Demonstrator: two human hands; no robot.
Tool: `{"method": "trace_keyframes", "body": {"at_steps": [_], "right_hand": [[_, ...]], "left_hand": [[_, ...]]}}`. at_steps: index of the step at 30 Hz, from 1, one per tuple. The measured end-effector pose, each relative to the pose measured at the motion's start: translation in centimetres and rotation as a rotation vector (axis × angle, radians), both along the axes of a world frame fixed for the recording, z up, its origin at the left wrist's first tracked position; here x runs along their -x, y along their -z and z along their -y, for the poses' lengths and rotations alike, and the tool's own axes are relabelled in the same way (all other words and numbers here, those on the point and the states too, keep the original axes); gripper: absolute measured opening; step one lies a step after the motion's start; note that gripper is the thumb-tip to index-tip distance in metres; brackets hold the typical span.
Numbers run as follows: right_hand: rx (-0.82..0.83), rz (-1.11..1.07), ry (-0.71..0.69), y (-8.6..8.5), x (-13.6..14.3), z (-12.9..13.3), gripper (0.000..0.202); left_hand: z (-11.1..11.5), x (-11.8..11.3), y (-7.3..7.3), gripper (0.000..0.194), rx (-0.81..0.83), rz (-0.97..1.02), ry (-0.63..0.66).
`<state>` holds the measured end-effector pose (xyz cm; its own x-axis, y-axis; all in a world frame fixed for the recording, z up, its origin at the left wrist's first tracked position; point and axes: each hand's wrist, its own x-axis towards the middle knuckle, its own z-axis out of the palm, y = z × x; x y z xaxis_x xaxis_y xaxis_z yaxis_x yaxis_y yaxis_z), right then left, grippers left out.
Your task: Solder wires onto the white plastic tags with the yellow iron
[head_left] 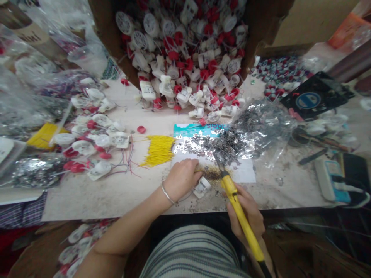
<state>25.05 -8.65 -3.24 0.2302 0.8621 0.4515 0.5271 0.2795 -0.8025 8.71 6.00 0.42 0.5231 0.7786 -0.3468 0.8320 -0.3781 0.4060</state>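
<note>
Near surface's [87, 204] front edge, left hand [182, 178] pinching yellow wire [198, 170] by white part [202, 187]; right hand [253, 214] gripping soldering iron [230, 186]; metal tabs [229, 143] loose.

At far left, dark letters, apparently ending in "ini", stand on the tan band [37, 38] of a brown cylinder [51, 48]. Blue lettering on the teal-and-white sheet [182, 130] and the markings in the blue oval [308, 100] on the black case [329, 89], far right, are too unclear to read.
</note>
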Motion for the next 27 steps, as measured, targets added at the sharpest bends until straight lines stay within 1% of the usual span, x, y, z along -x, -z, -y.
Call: {"method": "trace_keyframes", "body": {"at_steps": [2, 4, 6, 8, 10, 11, 13, 15, 18, 20, 24, 27], "right_hand": [[-0.001, -0.026, -0.038, 0.1, 0.9, -1.4, 0.032], [-0.028, -0.051, -0.023, 0.1, 1.6, -2.7, 0.029], [-0.085, -0.053, 0.010, 0.0, 2.0, -3.5, 0.032], [-0.124, -0.043, 0.000, -0.2, 1.8, -3.7, 0.043], [-0.141, -0.017, -0.024, -0.4, 1.0, -3.1, 0.055], [-0.142, 0.008, -0.031, -0.6, 0.5, -2.5, 0.057], [-0.101, 0.072, -0.039, -0.9, -0.5, -1.0, 0.052], [-0.027, 0.101, -0.053, -1.3, -1.5, 0.6, 0.047], [0.021, 0.085, -0.081, -1.6, -2.4, 2.2, 0.042], [0.032, 0.095, -0.076, -1.7, -2.5, 2.5, 0.040], [0.053, 0.171, -0.140, -1.7, -2.2, 1.8, 0.042], [0.056, 0.182, -0.142, -1.8, -2.1, 1.5, 0.041]], "left_hand": [[0.5, 0.5, -0.4, 0.016, 0.000, 0.021, -0.022], [0.8, 0.7, -0.7, 0.016, 0.018, 0.070, -0.037], [0.9, 0.6, -0.6, 0.017, 0.026, 0.110, -0.031], [0.7, 0.4, -0.3, 0.020, 0.026, 0.090, 0.004], [0.4, 0.2, 0.3, 0.022, 0.005, 0.027, 0.041], [0.3, 0.2, 0.6, 0.022, -0.012, -0.001, 0.053], [0.2, 0.1, 1.0, 0.022, -0.046, -0.020, 0.066], [0.1, 0.1, 1.2, 0.021, -0.058, -0.007, 0.072], [0.2, 0.0, 1.3, 0.021, -0.045, -0.005, 0.076], [0.2, 0.0, 1.3, 0.021, -0.041, -0.014, 0.077], [0.2, -0.1, 1.2, 0.021, -0.050, -0.029, 0.082], [0.1, -0.2, 1.0, 0.021, -0.045, -0.047, 0.086]]}}
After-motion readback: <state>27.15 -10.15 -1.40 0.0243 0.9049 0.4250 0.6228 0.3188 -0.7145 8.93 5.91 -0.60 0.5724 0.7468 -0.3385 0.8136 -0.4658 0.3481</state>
